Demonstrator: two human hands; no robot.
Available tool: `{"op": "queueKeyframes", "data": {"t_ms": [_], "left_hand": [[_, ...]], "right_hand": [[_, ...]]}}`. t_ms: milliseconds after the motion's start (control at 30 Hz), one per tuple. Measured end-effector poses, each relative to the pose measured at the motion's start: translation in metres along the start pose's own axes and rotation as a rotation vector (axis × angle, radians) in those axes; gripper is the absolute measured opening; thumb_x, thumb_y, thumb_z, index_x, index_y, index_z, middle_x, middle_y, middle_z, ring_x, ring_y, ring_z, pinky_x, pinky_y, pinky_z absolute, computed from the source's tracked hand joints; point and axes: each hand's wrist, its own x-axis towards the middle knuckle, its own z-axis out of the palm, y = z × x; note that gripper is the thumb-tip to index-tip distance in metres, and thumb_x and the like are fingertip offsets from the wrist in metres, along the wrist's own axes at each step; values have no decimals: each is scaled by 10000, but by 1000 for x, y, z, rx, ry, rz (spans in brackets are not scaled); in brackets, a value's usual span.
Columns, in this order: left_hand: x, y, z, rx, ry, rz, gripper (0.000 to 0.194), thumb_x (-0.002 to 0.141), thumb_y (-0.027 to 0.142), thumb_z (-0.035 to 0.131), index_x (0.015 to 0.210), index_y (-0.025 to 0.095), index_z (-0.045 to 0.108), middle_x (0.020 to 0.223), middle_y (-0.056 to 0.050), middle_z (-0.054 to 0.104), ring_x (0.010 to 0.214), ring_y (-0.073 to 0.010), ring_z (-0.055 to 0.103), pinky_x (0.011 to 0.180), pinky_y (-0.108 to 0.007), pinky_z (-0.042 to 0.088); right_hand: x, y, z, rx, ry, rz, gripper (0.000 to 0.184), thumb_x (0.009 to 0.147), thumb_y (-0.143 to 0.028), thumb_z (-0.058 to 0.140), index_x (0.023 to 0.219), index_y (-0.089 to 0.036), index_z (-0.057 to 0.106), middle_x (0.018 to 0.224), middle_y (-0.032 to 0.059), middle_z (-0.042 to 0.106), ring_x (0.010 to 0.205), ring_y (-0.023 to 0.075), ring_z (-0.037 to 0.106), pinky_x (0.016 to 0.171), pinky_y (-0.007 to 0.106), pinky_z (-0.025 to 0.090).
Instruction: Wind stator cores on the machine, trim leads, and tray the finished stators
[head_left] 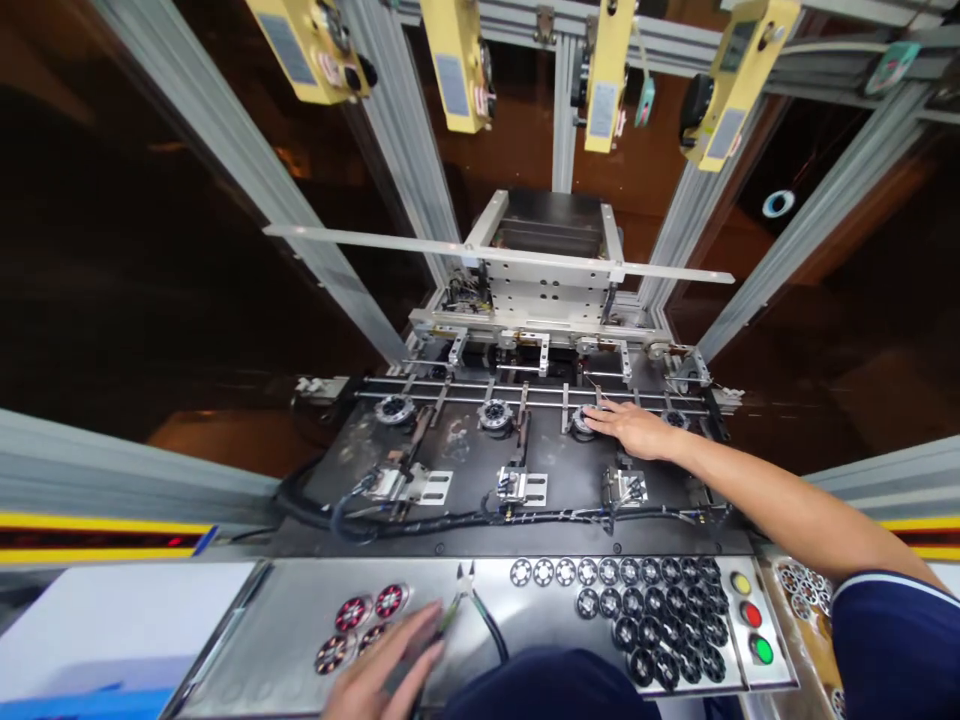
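Observation:
My right hand (pixel 637 430) reaches over the black fixture plate, fingers stretched out. Its fingertips rest on a round slotted metal part (pixel 583 422) in the third station from the left and cover some of it. My left hand (pixel 390 665) is low over the steel bench, thumb and fingers apart. It lies at the green handle of a pair of cutting pliers (pixel 466 585), whose jaws point away from me. Whether the fingers press on that handle is hard to see. Left of it are several round parts with reddish copper windings (pixel 351 613).
Similar round parts sit in other stations (pixel 395 409) (pixel 496 414). Rows of black ring parts (pixel 664 600) cover the bench's right side, beside yellow, red and green buttons (pixel 762 649). Cables (pixel 450 520) run along the plate's front. Yellow units (pixel 454 70) hang overhead; a crossbar (pixel 405 243) spans behind.

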Motion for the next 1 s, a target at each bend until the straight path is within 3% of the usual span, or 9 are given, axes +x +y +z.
{"op": "queueKeyframes", "data": {"t_ms": [133,233,333,533,633,733,800,867,1000], "left_hand": [[89,0,-6,158,66,17,377,976,342,467,1248,167,660,1207,-113,737,1104,-241,706,1019,-349,544],[168,-12,7,288,-33,48,457,1007,306,378,1375,99,554,1418,-148,599,1372,-267,501,1145,-431,417],[216,-29,28,355,-153,80,465,965,285,480,1405,146,533,1522,-113,493,1455,-325,370,1151,-525,378],[232,-36,44,459,-308,119,513,933,248,518,1439,165,494,1550,-149,446,1479,-362,305,1165,-620,253],[242,-31,38,475,-365,171,508,893,272,585,1388,162,549,1501,-155,512,1474,-347,320,1185,-580,225],[255,-33,22,469,-360,194,526,887,366,604,1373,170,560,1495,-134,526,1468,-324,338,1190,-528,252],[258,-45,3,467,-303,164,570,930,435,527,1429,161,494,1533,-131,479,1481,-315,312,1188,-513,272],[254,-67,-21,472,-235,105,595,972,458,419,1459,117,442,1530,-157,474,1481,-321,311,1177,-511,302],[229,-118,-62,491,-220,2,556,984,400,328,1405,79,500,1450,-179,560,1435,-324,399,1139,-502,378]], "right_hand": [[-2,-3,2,-29,0,11,797,794,43,412,1535,-241,336,1634,46,258,1505,328,230,1107,555,381],[-3,-6,1,-63,16,14,760,818,32,402,1526,-243,362,1625,48,283,1497,321,259,1108,547,379],[-3,-10,-1,-96,38,11,700,846,11,407,1505,-226,409,1608,56,325,1485,336,284,1105,560,378],[3,-16,0,-119,97,-7,532,926,-46,417,1434,-168,517,1551,122,425,1478,343,300,1135,553,346],[6,-22,-9,-128,144,-3,479,921,-40,450,1370,-145,581,1514,164,471,1457,337,348,1142,525,354],[-9,-34,-27,-149,235,40,512,915,-6,419,1404,-104,535,1577,203,351,1483,359,283,1147,544,349],[-35,-46,-35,-156,396,87,551,910,1,415,1450,-95,471,1609,210,275,1505,370,213,1149,565,347],[-72,-63,-34,-138,656,119,565,916,-27,456,1471,-131,441,1600,188,314,1498,354,243,1146,552,376],[-149,-100,13,-35,1024,212,618,895,-66,577,1470,-258,454,1441,106,557,1282,291,573,1084,493,488]]}}
